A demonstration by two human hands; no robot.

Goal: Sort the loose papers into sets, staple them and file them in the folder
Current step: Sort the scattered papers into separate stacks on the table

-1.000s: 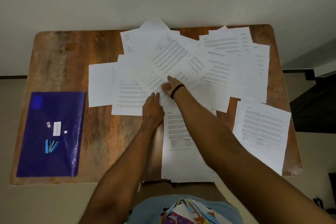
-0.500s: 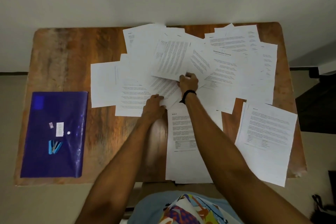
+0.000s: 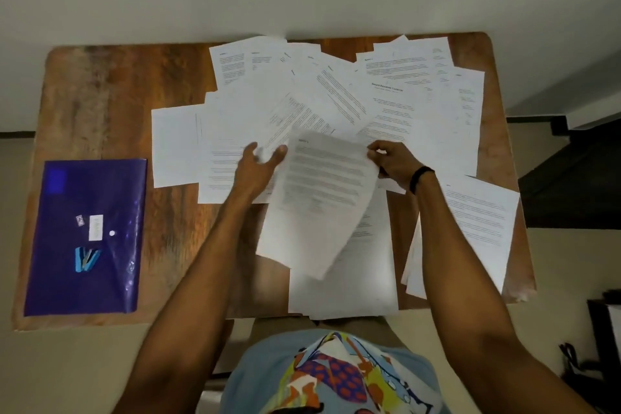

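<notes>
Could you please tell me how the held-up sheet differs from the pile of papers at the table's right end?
The sheet is held off the table, bent, pinched at a corner by the right hand; the pile lies flat and untouched. The sheet looks single; the pile shows several edges. Both are white with printed text.

Print on every sheet is too small for you to read. The lifted sheet [image 3: 322, 198] covers the top of the near stack [image 3: 346, 282] and the far fingers of your left hand [image 3: 258, 165]; whether that hand grips it, can't tell. Your right hand [image 3: 393, 161] pinches the sheet's corner, some fingertips behind the paper. Your right forearm [image 3: 447, 245] crosses the right stack [image 3: 477, 222]; it and the left forearm [image 3: 201, 262] run off the bottom edge. Label on the folder [image 3: 67, 279] unreadable; blue item [image 3: 86, 259] blurred, on it or inside unclear
</notes>
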